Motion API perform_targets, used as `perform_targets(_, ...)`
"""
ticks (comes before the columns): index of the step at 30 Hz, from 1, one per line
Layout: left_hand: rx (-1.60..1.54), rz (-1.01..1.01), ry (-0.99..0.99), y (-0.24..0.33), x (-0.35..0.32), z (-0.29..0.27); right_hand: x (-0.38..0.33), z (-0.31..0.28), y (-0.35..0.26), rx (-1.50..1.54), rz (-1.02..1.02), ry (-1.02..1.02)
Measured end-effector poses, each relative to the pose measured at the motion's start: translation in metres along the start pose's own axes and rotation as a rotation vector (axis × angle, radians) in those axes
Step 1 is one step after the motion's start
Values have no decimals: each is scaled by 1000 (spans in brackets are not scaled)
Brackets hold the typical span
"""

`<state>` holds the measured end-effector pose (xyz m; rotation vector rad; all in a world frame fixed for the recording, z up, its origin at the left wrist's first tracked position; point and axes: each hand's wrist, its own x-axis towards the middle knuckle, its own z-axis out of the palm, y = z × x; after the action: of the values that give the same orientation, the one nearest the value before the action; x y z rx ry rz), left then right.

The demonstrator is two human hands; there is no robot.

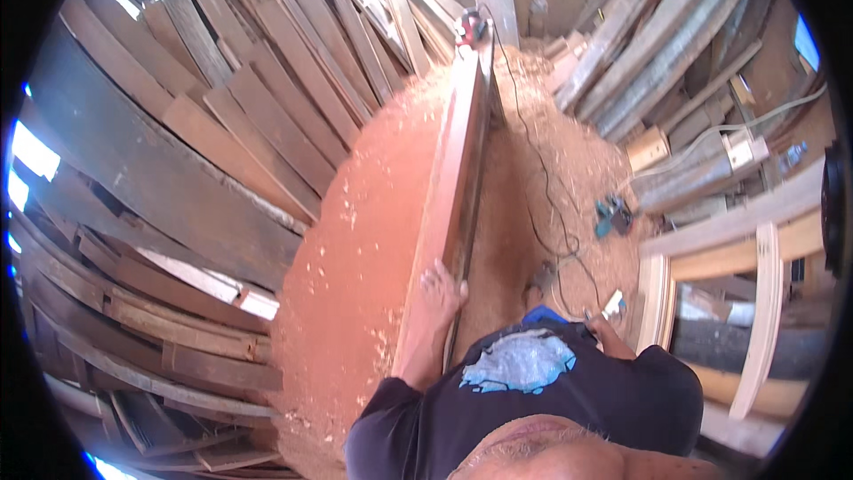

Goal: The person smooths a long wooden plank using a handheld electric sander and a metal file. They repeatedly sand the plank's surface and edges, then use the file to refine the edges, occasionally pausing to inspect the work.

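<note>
Reddish plank (449, 187) under left hand (440, 289), right hand (604, 324) gripping white object (614, 304)

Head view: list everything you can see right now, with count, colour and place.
long board: one, reddish-brown, on edge down the centre, running away from the person.
sawdust heap: one, orange-red, under and on both sides of the board.
power tool: one, red, at the board's far end.
cable: one, black, trailing over the sawdust right of the board.
teal tool: one, on the sawdust at right.
stacked planks: many, brown and grey, left and top.
curved frames: several, pale wood, right.
left hand: resting on the board's near end.
right hand: grip on a small white object, too small to identify.
</note>
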<state>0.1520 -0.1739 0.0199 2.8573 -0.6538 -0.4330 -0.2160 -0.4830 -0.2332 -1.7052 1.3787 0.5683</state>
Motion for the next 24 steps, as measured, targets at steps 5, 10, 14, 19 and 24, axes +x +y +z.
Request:
perform_targets(5,14,-370,-243,9,40,-22,69,-99,-156,19,-147,-74)
perform_targets(10,-102,-388,-245,22,123,-27,174,-164,-265,-120,-325,185)
perform_targets(14,-77,-252,-181,59,177,-31,160,-201,-373,-30,-466,138)
perform_targets(19,-34,-66,34,118,299,-17,182,-220,-424,100,-537,68)
perform_targets(24,13,11,147,118,429,-12,202,-246,-471,6,-426,-89)
